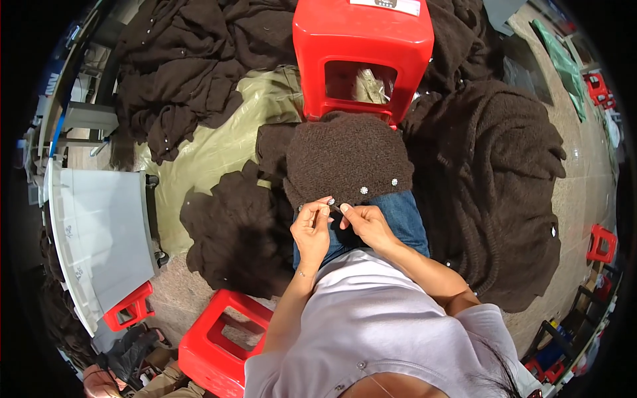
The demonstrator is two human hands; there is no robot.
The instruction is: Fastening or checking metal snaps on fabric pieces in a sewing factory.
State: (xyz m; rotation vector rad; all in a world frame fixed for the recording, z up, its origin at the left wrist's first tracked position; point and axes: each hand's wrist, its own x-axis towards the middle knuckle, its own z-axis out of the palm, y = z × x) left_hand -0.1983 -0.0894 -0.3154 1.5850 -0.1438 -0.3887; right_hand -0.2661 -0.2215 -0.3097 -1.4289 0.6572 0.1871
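A dark brown knit garment lies folded across my lap, with its edge toward me. Shiny round buttons run along that edge: one button at the right, another button beside it, and a third button at my fingertips. My left hand is closed in a pinch on the garment's edge at this third button. My right hand is pinched closed just to its right, thumb pointing at the button. A small dark sliver shows at its fingertips, too small to name.
A red plastic stool stands directly ahead, another red stool at lower left. Brown knit garments are heaped on both sides, including a large pile at right. Yellowish plastic sheeting covers floor at left, near a white bin.
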